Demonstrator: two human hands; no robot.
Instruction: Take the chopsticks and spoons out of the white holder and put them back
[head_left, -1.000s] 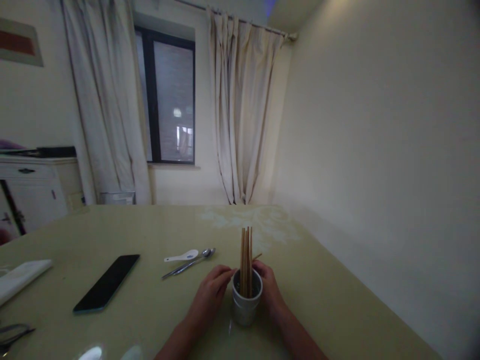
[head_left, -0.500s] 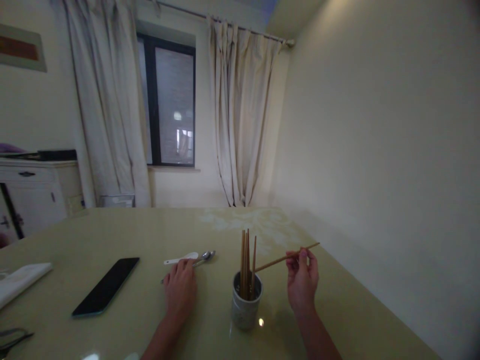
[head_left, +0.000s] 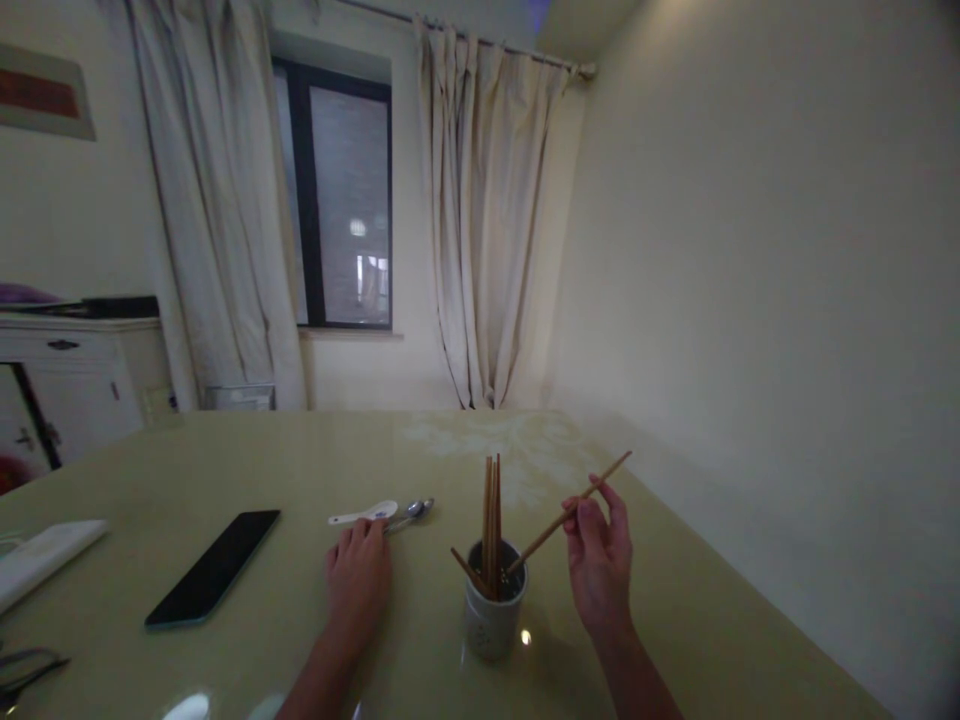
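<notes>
My right hand (head_left: 598,565) pinches one chopstick (head_left: 568,515), slanted so its tip dips into the cup (head_left: 493,612), while my left hand (head_left: 358,578) rests flat and open on the table (head_left: 300,470).

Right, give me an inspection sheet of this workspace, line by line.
Surface: glossy yellow-green table, lamp glare near the front edge.
Job's things: white holder cup with upright wooden chopsticks; one chopstick slanted, lower tip at the cup's mouth.
Clutter: dark phone, white spoon, metal spoons, white folded cloth, dark object at the left edge, too cut off to name.
Hands: left hand flat on the table by the spoons; right hand pinching the slanted chopstick.
Cables: nothing seen.
Surroundings: curtained window, white cabinet, bare wall to the right.
</notes>
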